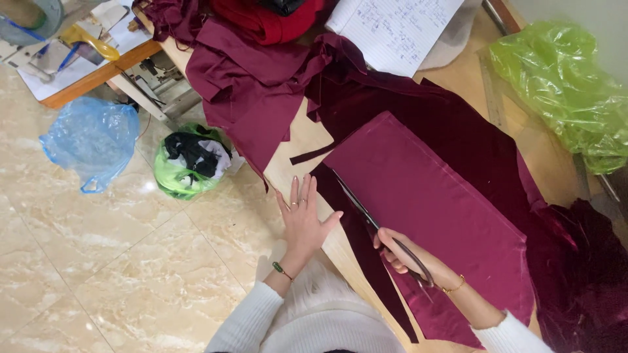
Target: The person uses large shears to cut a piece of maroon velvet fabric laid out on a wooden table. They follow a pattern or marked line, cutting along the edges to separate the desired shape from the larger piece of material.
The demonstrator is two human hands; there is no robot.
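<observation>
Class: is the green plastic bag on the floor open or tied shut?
Open: the green plastic bag gapes, showing black and white scraps inside.

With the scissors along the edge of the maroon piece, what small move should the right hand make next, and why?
Probably close the scissors and slide them a little forward. The right hand holds them with blades along the edge of the maroon panel, and uncut velvet continues ahead; the left hand lies flat beside the cut.

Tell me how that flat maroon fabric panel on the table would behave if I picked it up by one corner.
The maroon fabric panel would probably droop and fold, since similar cloth nearby lies in soft creases. Its sheen suggests it may slide easily on the table. It looks thin, so likely light.
</observation>
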